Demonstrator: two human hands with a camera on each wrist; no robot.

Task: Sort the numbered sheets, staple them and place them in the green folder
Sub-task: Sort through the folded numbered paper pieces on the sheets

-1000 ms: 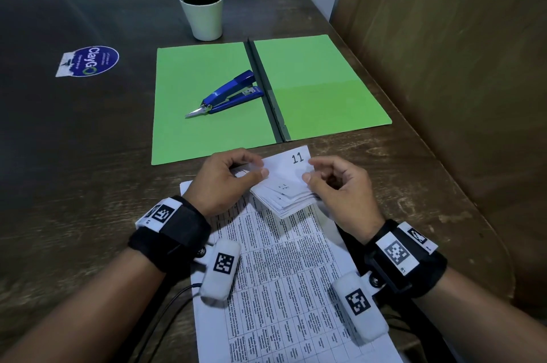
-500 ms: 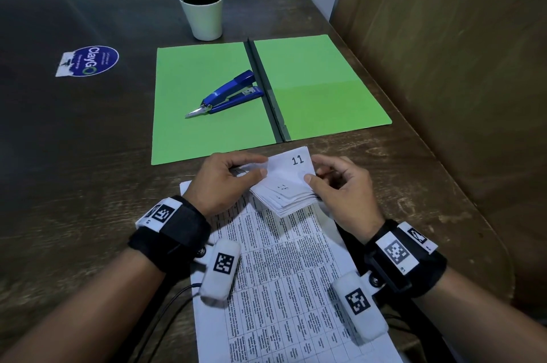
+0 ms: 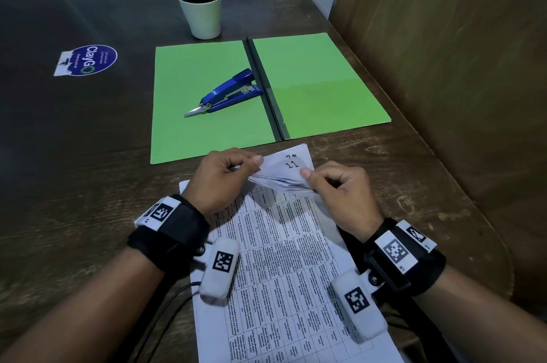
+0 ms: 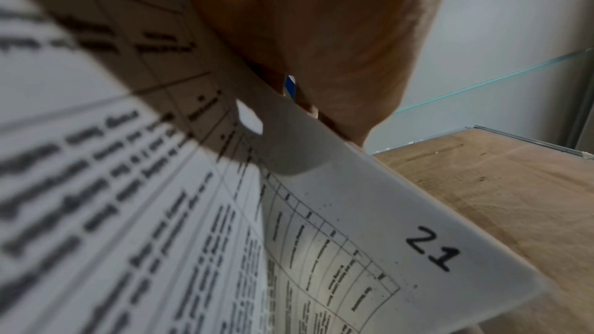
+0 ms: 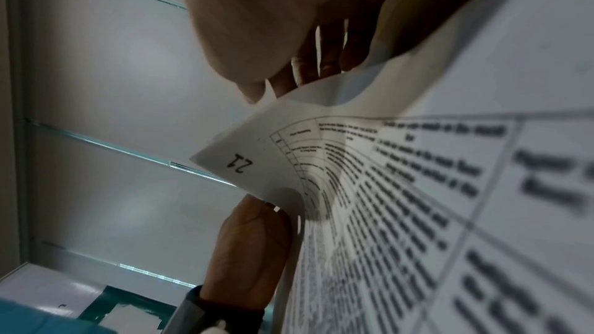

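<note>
A stack of printed numbered sheets lies on the table near me, its far ends curled up. My left hand pinches the upper left corner and my right hand pinches the upper right. The sheet marked 11 faces up between the thumbs, and another handwritten mark peeks out above it. Both wrist views show a sheet marked 21 bent under the fingers. The green folder lies open beyond the hands. On its left half rests the blue stapler.
A potted plant stands behind the folder. A ClayGo sticker is on the dark tabletop at the left. A wooden panel rises along the right edge. Cables trail from both wrists.
The curled sheet ends have been lifted and fanned further; the sheet marked 11 tilted up and a mark above it came into sight. Both thumbs shifted slightly along the corners.
</note>
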